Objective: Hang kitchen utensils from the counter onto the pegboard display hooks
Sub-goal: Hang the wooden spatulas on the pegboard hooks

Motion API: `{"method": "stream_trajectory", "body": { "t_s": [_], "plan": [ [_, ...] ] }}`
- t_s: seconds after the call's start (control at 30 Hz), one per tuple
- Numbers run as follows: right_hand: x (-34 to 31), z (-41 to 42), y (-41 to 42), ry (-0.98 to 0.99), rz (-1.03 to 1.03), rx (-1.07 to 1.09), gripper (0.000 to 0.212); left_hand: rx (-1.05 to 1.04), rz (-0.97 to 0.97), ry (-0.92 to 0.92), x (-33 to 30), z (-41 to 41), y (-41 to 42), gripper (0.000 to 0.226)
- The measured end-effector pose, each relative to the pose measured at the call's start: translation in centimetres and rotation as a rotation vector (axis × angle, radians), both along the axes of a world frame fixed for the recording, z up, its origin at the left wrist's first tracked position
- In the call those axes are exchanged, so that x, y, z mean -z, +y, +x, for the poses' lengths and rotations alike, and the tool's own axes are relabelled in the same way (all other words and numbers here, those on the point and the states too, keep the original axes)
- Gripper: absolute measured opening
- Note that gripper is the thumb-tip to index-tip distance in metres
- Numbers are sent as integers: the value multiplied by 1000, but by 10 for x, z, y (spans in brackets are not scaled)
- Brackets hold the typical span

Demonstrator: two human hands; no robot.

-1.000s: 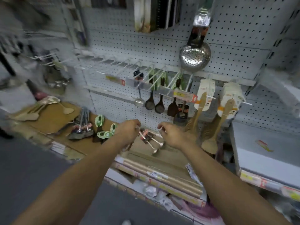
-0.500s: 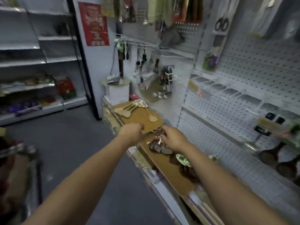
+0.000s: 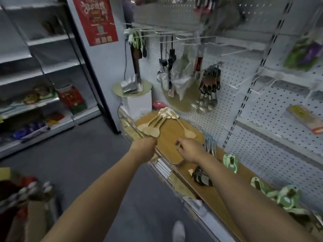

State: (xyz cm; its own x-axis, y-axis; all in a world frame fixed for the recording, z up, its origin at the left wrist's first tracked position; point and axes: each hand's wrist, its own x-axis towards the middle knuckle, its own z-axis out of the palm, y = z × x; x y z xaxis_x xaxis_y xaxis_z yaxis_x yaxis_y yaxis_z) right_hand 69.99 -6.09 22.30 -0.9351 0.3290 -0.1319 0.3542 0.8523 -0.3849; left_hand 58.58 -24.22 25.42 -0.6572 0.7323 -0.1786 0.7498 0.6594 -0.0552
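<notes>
**Both hands reach for the wooden spatulas**

The step in hand looks like a pick-up. Both arms stretch toward the middle of the frame, where a fan of wooden spatulas (image 3: 151, 128) lies on the brown table (image 3: 170, 145), with one more wooden spatula (image 3: 187, 131) lying apart just to the right.

The left hand (image 3: 145, 146) is at the table's front edge, just below the fan. Its fingers are turned away from the camera, so I cannot tell whether they are curled or holding anything. The right hand (image 3: 189, 150) hovers over bare table below the single spatula, its fingers (image 3: 179, 143) spread and loosely bent, holding nothing.

The next move probably calls for closing on a spatula handle, lifting it, and finding its hanging hole for one of the white pegboard hooks (image 3: 197, 38) in the upper middle of the frame. Several of those stand bare.

Further right on the table lie a bunch of metal utensils (image 3: 209, 144) and some green-carded items (image 3: 230, 162), not yet hung.

As for containers, a white bin (image 3: 138, 104) stands at the table's far end with a round gold tray (image 3: 118, 89) on top. On the tray lies a small silvery packet; what it is I cannot tell.
</notes>
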Motion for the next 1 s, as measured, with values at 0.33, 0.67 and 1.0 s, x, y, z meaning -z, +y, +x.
{"method": "stream_trajectory", "body": {
  "t_s": [0.33,0.67,1.0],
  "plan": [
    [53,-199,98,-93,-75,14,27,-34,-86,-128,52,-185,93,36],
    [131,-351,131,-264,-108,81,22,41,-149,-268,138,-385,151,39],
    [260,-466,154,-461,-168,347,27,219,-208,-381,287,-525,232,35]
  ]
}}
